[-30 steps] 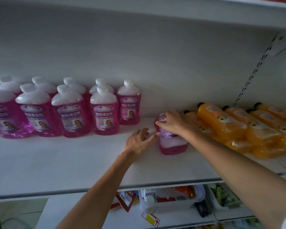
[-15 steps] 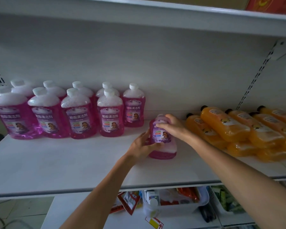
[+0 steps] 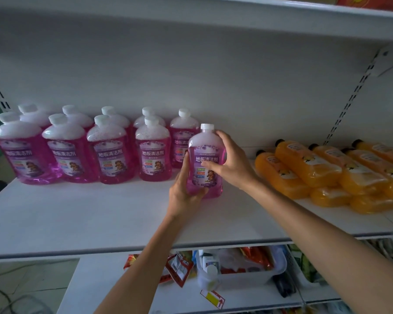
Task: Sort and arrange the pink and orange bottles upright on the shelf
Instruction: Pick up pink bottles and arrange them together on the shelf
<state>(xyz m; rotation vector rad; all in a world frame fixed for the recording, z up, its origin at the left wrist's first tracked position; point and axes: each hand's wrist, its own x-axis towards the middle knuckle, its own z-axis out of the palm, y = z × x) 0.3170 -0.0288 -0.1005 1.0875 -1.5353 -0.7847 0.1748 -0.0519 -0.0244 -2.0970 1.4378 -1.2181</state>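
Observation:
A pink floor-cleaner bottle (image 3: 205, 152) with a white cap stands upright in both my hands, its label facing me. My left hand (image 3: 184, 196) grips its lower left side and base. My right hand (image 3: 230, 164) wraps its right side, thumb across the label. To the left, several pink bottles (image 3: 110, 152) stand upright in two rows along the back of the white shelf (image 3: 82, 214). On the right, several orange bottles (image 3: 309, 166) with black caps lie on their sides in a pile.
The shelf above (image 3: 191, 17) overhangs the bottles. Slotted uprights (image 3: 352, 96) run up the back wall at right. Below the shelf sit a clear bin (image 3: 243, 273) with packets and loose red packaging (image 3: 179, 268).
The pink bottle lay on its side by the orange pile; both hands have taken it, stood it upright and brought it leftward toward the pink rows.

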